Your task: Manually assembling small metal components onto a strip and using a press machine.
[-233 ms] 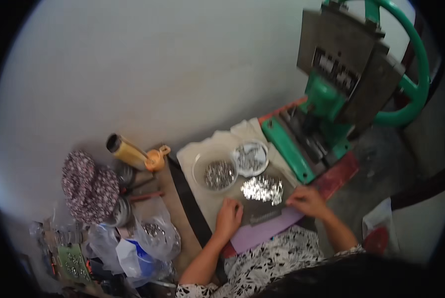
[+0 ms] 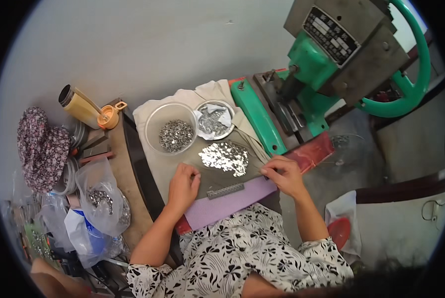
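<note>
My left hand (image 2: 184, 185) rests on the cloth with its fingers curled and thumb pressed against them; whatever may be in it is hidden. On the other side, the thumb and forefinger of my right hand (image 2: 284, 175) are pinched together, and anything between them is too small to name. Between the hands spreads a heap of shiny flat metal pieces (image 2: 225, 158). Just nearer to me a grey ridged metal strip (image 2: 226, 191) lies along the edge of a lilac sheet (image 2: 227, 202). Neither hand touches the heap or the strip.
Behind the heap stand a clear plastic bowl (image 2: 152, 130) of small metal parts and a round dish (image 2: 229, 131) with paper and metal bits. A green hand press (image 2: 254, 116) rises at the right. Plastic bags (image 2: 99, 174), a patterned cloth (image 2: 42, 149) and a yellow bottle (image 2: 81, 107) stand left.
The whole view has shifted, so the bench things sit further left and higher in the picture. My hands remain on either side of the metal heap.
</note>
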Tool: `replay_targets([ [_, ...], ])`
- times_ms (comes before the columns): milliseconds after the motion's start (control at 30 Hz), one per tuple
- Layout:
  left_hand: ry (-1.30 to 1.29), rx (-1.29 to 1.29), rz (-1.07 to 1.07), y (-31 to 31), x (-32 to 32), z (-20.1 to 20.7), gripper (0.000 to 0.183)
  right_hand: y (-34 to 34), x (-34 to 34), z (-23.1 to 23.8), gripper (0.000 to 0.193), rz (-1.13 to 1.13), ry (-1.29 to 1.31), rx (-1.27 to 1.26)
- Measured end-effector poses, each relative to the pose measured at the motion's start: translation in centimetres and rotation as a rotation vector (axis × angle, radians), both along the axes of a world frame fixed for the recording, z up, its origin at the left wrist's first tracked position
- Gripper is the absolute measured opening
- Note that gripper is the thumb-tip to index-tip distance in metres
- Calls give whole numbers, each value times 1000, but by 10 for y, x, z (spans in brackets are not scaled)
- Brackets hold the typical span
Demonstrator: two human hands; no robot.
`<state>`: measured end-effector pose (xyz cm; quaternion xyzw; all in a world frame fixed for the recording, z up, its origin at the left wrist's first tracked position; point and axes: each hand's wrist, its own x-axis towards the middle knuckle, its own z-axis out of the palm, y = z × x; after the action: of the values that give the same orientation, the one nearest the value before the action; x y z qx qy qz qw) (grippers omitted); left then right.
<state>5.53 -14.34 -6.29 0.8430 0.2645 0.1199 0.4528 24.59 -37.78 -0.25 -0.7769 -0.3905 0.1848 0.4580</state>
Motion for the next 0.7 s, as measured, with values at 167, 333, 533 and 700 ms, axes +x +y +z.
replay_targets([
  [167, -79, -53, -109, 53, 5, -26, 9, 47, -15, -3, 4, -151, -1, 60],
  [333, -119, 71, -101, 51, -12, -38, 8, 57, -24, -3, 6, -122, -49, 34],
  [533, -119, 39, -146, 45, -19, -28, 8, 38, -31, -5, 3, -224, 155, -25],
  [700, -14, 71, -65, 43, -24, -34, 11, 47, -25, -20, 11, -155, 35, -36],
])
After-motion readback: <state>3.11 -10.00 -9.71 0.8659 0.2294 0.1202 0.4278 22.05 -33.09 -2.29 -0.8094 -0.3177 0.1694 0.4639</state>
